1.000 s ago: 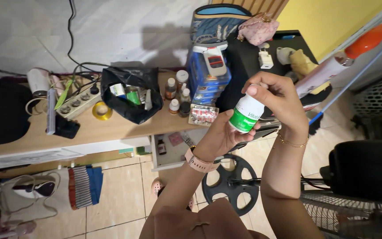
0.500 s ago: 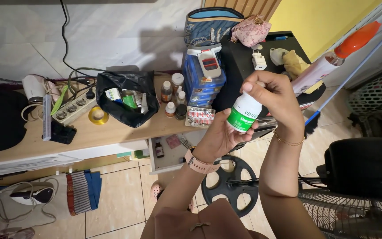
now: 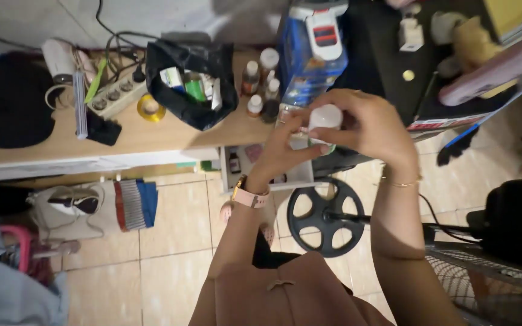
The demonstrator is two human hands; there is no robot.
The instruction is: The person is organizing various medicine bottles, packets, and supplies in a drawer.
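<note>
Both hands meet on one small white plastic bottle with a green label (image 3: pixel 324 121), held in the air above the worktop's (image 3: pixel 152 142) near edge. Left hand (image 3: pixel 282 151) cups it from the left and below; right hand (image 3: pixel 367 124) has fingers (image 3: pixel 324 136) clamped around it. Its cap end faces the camera. Farther off stand small brown bottles (image 3: pixel 260 87), a black pouch (image 3: pixel 191 81) and a blue box (image 3: pixel 312 51).

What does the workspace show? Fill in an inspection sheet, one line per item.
Surface: wooden shelf top, crowded.
Job's things: small white bottle, seen cap-on, held above the shelf edge.
Clutter: black bag of packets, small bottles, tape roll, black cap, blue box.
Grips: left hand and right hand both on the bottle.
Cables: power strip with black leads.
Surroundings: tiled floor, fan base.
</note>
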